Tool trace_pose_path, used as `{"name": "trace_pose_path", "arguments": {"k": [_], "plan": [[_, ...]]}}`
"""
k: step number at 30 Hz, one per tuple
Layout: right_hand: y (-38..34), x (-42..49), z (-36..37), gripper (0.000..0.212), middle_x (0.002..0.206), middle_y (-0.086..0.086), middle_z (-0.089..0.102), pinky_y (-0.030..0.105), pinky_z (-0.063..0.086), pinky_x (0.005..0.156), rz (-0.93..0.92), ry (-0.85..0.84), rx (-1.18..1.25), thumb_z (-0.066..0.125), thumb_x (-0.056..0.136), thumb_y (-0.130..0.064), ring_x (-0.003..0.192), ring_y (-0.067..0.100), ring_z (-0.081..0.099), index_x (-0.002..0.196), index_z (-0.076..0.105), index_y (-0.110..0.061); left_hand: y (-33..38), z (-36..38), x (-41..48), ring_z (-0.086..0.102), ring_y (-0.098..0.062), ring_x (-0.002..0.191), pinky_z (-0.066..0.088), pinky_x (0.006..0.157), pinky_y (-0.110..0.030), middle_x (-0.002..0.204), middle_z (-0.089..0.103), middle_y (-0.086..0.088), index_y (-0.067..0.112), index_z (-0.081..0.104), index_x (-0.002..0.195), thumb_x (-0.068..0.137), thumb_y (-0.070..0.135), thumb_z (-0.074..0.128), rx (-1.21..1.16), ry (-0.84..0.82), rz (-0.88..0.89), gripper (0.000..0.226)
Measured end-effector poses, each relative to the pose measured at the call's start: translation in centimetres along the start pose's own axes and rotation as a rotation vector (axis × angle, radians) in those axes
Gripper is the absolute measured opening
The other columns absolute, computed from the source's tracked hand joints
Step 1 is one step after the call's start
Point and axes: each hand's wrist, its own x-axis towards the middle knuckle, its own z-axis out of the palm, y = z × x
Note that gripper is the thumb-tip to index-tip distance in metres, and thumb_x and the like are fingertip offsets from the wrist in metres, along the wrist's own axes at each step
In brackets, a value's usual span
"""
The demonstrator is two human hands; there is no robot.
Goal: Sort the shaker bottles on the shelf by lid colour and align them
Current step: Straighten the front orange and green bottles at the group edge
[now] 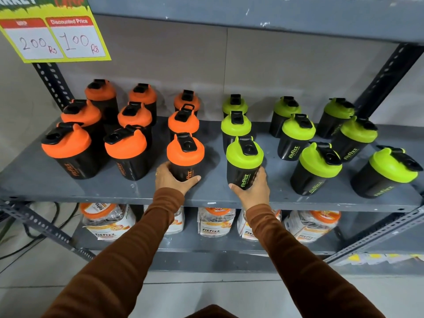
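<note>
Black shaker bottles stand on a grey metal shelf [46, 187]. Several with orange lids fill the left half in three columns. Several with green lids fill the right half in three columns. My left hand [171, 179] grips the base of the front orange-lidded bottle [185, 154] in the third column. My right hand [254, 188] grips the base of the front green-lidded bottle [244, 159] in the column beside it. Both bottles stand upright on the shelf near its front edge.
A yellow price sign [54, 40] hangs at the top left. An upper shelf board [252, 12] overhangs the bottles. Clear jars with orange lids [107, 219] stand on the shelf below. Slotted uprights [387, 81] frame the rack. Cables [27, 235] lie on the floor at left.
</note>
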Motion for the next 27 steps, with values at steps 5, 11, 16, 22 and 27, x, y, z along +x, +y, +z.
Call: {"name": "trace_pose_path", "arguments": {"k": [5,11,16,22,27], "plan": [[0.3,0.1,-0.1,0.086,0.122,0.014,0.062,0.046,0.049,0.098,0.038,0.003,0.022,0.086,0.057,-0.02,0.109,0.029,0.061,0.129,0.041,-0.011,-0.5,-1.2,0.1,0.058,-0.029,0.106,0.046,0.095,-0.039,0.115,0.062,-0.012,0.01,0.054,0.11,0.052,0.036,0.085,0.092,-0.073,0.028,0.071],[0.0,-0.1,-0.2,0.085,0.121,0.014,0.062,0.045,0.049,0.097,0.045,-0.001,0.005,0.087,0.056,-0.022,0.108,0.029,0.061,0.127,0.042,-0.012,-0.7,-2.2,-0.3,0.058,-0.027,0.105,0.047,0.095,-0.04,0.116,0.063,-0.012,0.011,0.054,0.112,0.053,0.033,0.085,0.092,-0.149,0.038,0.07],[-0.5,-0.3,-0.6,0.088,0.125,0.014,0.059,0.043,0.046,0.101,0.05,-0.029,-0.025,0.085,0.06,-0.016,0.114,0.029,0.057,0.132,0.037,-0.009,-0.7,-2.3,-0.3,0.053,-0.03,0.114,0.043,0.1,-0.043,0.125,0.057,-0.012,0.013,0.046,0.123,0.052,0.031,0.086,0.136,-0.21,0.014,0.083],[-0.5,-0.3,-0.5,0.077,0.117,0.012,0.065,0.043,0.05,0.098,0.085,-0.012,-0.028,0.087,0.055,-0.02,0.106,0.028,0.062,0.121,0.047,-0.012,-0.4,-2.5,-0.4,0.053,-0.031,0.113,0.043,0.098,-0.039,0.123,0.058,-0.015,0.007,0.049,0.12,0.059,0.026,0.083,0.178,-0.223,-0.003,0.072],[-0.1,-0.5,-0.3,0.08,0.116,0.012,0.065,0.045,0.051,0.095,0.104,0.008,-0.019,0.088,0.052,-0.025,0.105,0.028,0.063,0.12,0.048,-0.014,-0.4,-2.8,-0.6,0.054,-0.032,0.111,0.044,0.098,-0.042,0.122,0.059,-0.015,0.007,0.051,0.118,0.058,0.028,0.083,0.19,-0.239,-0.001,0.071]]}}
